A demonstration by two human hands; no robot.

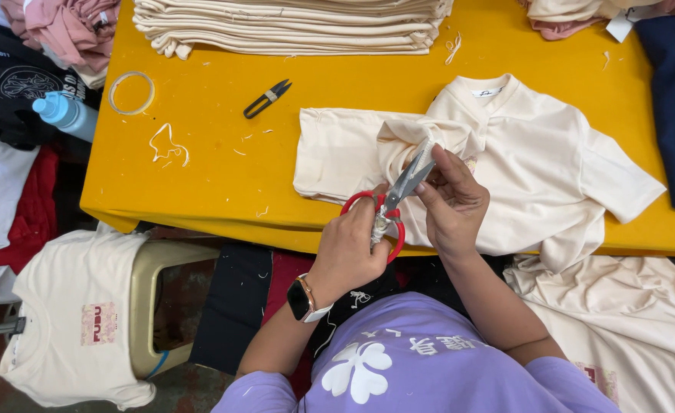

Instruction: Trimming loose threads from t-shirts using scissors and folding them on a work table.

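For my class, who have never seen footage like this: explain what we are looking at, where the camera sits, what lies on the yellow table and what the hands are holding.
There is one picture, taken by a camera worn on a person's head and looking down, so the arms reach in from the bottom edge. No machine is involved, only two bare hands. The left hand, with a watch on its wrist, grips red-handled scissors. The right hand pinches near the blade tips, just above a cream T-shirt spread on the yellow table. Also on the table lie small black thread snips, a ring of clear tape, loose thread scraps and a stack of folded cream shirts. Beside the table stand a blue bottle and a stool draped with another shirt.
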